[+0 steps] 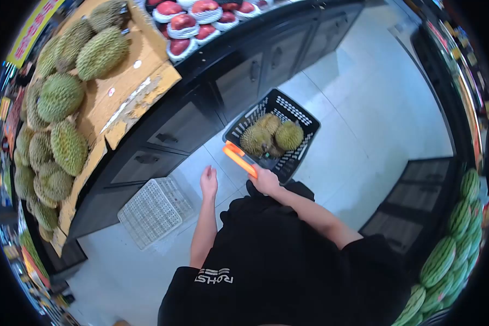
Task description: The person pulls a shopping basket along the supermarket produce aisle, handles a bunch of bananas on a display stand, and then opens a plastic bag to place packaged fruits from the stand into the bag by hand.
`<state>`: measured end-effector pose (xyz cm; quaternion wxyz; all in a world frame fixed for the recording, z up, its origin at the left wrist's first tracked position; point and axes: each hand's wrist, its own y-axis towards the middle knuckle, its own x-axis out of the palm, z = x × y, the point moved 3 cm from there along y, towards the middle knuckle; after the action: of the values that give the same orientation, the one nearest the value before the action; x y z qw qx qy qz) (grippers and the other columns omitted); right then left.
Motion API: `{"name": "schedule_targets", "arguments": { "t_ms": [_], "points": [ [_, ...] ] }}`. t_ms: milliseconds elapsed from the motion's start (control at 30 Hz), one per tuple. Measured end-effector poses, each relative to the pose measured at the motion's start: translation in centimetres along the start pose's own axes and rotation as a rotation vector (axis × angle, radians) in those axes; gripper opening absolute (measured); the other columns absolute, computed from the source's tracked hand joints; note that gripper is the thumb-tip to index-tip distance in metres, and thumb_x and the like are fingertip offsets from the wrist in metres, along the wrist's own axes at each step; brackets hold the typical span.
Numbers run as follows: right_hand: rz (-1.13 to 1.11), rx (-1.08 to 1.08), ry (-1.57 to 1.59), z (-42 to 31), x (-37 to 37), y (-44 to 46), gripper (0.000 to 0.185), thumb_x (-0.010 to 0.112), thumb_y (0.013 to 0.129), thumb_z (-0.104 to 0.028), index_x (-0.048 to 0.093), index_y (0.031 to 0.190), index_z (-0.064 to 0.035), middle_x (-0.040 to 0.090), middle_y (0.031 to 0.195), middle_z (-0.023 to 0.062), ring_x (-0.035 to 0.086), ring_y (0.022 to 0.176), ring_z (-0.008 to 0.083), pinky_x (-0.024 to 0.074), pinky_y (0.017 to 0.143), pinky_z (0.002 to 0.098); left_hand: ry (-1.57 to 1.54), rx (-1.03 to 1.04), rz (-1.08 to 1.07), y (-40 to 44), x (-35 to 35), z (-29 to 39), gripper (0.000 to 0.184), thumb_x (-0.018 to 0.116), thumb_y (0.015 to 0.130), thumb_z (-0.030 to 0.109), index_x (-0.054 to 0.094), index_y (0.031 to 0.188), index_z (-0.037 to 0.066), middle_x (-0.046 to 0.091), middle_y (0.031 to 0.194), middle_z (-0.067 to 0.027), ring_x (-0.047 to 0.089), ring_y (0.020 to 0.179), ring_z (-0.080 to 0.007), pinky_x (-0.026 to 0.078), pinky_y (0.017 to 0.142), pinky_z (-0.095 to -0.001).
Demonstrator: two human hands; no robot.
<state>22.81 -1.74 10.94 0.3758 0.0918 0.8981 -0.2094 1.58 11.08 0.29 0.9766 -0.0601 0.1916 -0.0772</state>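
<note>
A black shopping basket (309,130) with several durians (289,136) in it is in front of my body, above the tiled floor. My right hand (265,181) is closed round its orange handle (240,160). To the left of the basket, my left hand (208,178) hangs over the floor, holding nothing, its fingers slightly curled and partly apart. More durians (62,98) lie on a cardboard-lined display (141,81) at the upper left.
Red fruits in white foam nets (182,23) sit on the counter at the top. A white plastic crate (152,209) stands on the floor (358,108) by the dark cabinets (174,127). Watermelons (439,262) are piled at the lower right.
</note>
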Motion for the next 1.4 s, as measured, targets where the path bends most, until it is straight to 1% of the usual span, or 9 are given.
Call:
{"name": "schedule_targets", "arguments": {
  "t_ms": [67, 100, 167, 200, 267, 567, 900, 1033, 1400],
  "points": [
    [0.024, 0.009, 0.025, 0.0, 0.2, -0.3, 0.033, 0.061, 0.090, -0.038, 0.055, 0.111, -0.0131, 0.068, 0.087, 0.0205, 0.067, 0.084, 0.0410, 0.0525, 0.073, 0.0532, 0.091, 0.149, -0.054, 1.1, 1.7, 8.4, 0.045, 0.062, 0.093, 0.026, 0.058, 0.128, -0.002, 0.060, 0.125, -0.0225, 0.057, 0.117, -0.0339, 0.043, 0.101, -0.0398],
    [0.055, -0.005, 0.034, 0.1, 0.3, -0.3, 0.033, 0.062, 0.089, -0.038, 0.057, 0.109, -0.0123, 0.068, 0.085, 0.0202, 0.067, 0.083, 0.0409, 0.0525, 0.073, 0.0530, 0.097, 0.157, -0.089, 1.8, 3.5, 9.9, 0.045, 0.062, 0.093, 0.026, 0.058, 0.128, -0.002, 0.060, 0.125, -0.0225, 0.057, 0.117, -0.0339, 0.043, 0.101, -0.0398],
    [0.042, 0.006, 0.047, 0.1, 0.1, -0.3, 0.033, 0.063, 0.089, -0.038, 0.058, 0.108, -0.0115, 0.068, 0.085, 0.0201, 0.067, 0.083, 0.0408, 0.0526, 0.073, 0.0528, 0.157, 0.405, -0.211, 2.2, 6.2, 12.4, 0.040, 0.064, 0.091, 0.026, 0.063, 0.121, -0.001, 0.059, 0.126, -0.0231, 0.051, 0.122, -0.0363, 0.040, 0.104, -0.0420],
    [0.015, -0.008, 0.051, 0.1, 0.0, -0.2, 0.033, 0.064, 0.088, -0.038, 0.059, 0.106, -0.0107, 0.068, 0.084, 0.0200, 0.067, 0.083, 0.0406, 0.0526, 0.073, 0.0527, 0.159, 0.411, -0.227, 1.7, 7.0, 13.0, 0.040, 0.064, 0.091, 0.026, 0.063, 0.121, -0.001, 0.059, 0.126, -0.0231, 0.051, 0.122, -0.0363, 0.040, 0.104, -0.0420],
    [0.009, -0.002, 0.045, 0.2, -0.3, 0.0, 0.033, 0.065, 0.088, -0.038, 0.060, 0.106, -0.0102, 0.068, 0.084, 0.0199, 0.067, 0.083, 0.0405, 0.0526, 0.073, 0.0526, 0.615, 0.524, -0.212, 0.7, 8.4, 14.2, 0.034, 0.065, 0.088, 0.024, 0.068, 0.112, 0.000, 0.060, 0.123, -0.0209, 0.049, 0.121, -0.0361, 0.039, 0.104, -0.0420],
    [0.010, -0.026, 0.034, 1.1, 0.2, 0.5, 0.029, 0.065, 0.087, -0.033, 0.062, 0.104, -0.0103, 0.069, 0.084, 0.0151, 0.068, 0.082, 0.0355, 0.0540, 0.069, 0.0500, 0.659, 0.568, -0.208, 1.3, 9.0, 14.0, 0.028, 0.065, 0.085, 0.023, 0.072, 0.101, 0.002, 0.063, 0.112, -0.0153, 0.050, 0.114, -0.0338, 0.041, 0.100, -0.0415],
    [0.047, -0.012, 0.063, 1.0, -1.0, 1.1, 0.028, 0.067, 0.086, -0.034, 0.063, 0.102, -0.0111, 0.068, 0.082, 0.0180, 0.067, 0.081, 0.0384, 0.0535, 0.071, 0.0506, 0.646, 0.570, -0.225, 2.2, 9.7, 14.3, 0.025, 0.067, 0.083, 0.022, 0.073, 0.099, 0.004, 0.063, 0.113, -0.0151, 0.050, 0.114, -0.0336, 0.042, 0.101, -0.0416],
    [0.121, -0.007, 0.023, 1.0, -1.3, 1.6, 0.025, 0.066, 0.085, -0.032, 0.063, 0.099, -0.0121, 0.067, 0.075, 0.0168, 0.067, 0.074, 0.0377, 0.0540, 0.068, 0.0498, 0.649, 0.591, -0.242, 3.0, 10.2, 14.6, 0.027, 0.067, 0.082, 0.023, 0.073, 0.100, 0.004, 0.062, 0.116, -0.0163, 0.050, 0.115, -0.0339, 0.041, 0.102, -0.0418],
    [0.240, -0.045, -0.025, 3.3, -2.6, 3.7, 0.020, 0.063, 0.084, -0.025, 0.064, 0.099, -0.0119, 0.068, 0.077, 0.0142, 0.068, 0.073, 0.0347, 0.0538, 0.062, 0.0474, 0.653, 0.601, -0.313, 4.7, 13.2, 16.8, 0.031, 0.064, 0.084, 0.024, 0.073, 0.103, 0.002, 0.061, 0.118, -0.0182, 0.049, 0.117, -0.0358, 0.041, 0.102, -0.0427]
  ]
}}
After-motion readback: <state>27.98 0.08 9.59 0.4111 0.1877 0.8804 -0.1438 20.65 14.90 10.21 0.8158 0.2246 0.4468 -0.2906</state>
